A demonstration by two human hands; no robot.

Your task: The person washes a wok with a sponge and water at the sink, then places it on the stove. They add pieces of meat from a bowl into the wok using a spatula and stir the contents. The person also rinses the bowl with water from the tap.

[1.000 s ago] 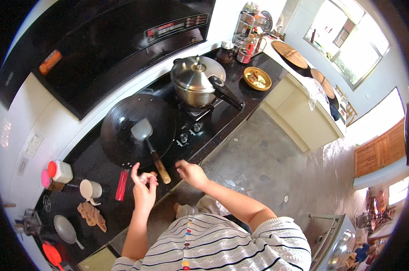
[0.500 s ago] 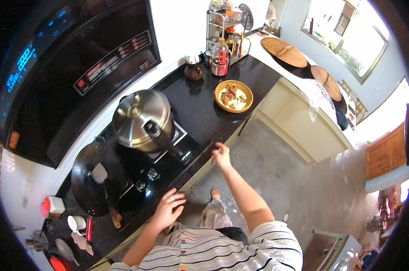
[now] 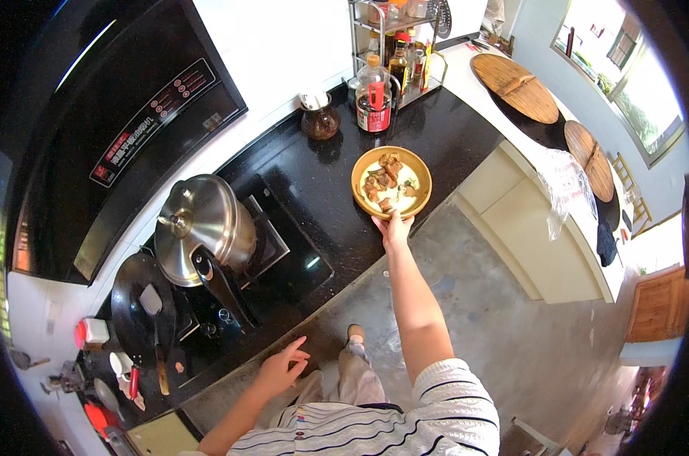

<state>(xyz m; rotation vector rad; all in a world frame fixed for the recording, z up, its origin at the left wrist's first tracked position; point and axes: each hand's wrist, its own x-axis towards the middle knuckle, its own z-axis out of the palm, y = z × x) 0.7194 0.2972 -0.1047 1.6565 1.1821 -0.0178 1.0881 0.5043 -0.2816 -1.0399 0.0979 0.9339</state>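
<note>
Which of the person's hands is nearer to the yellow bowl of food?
Right. The right hand is at the near rim of the bowl; the left hand is well apart, toward the lower left.

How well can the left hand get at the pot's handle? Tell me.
Probably yes: the left hand is empty with its fingers spread, and the handle juts toward it, with nothing seen between them.

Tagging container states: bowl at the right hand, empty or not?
Not empty: brown food chunks lie inside the bowl; how deep it's filled, cannot tell.
</note>
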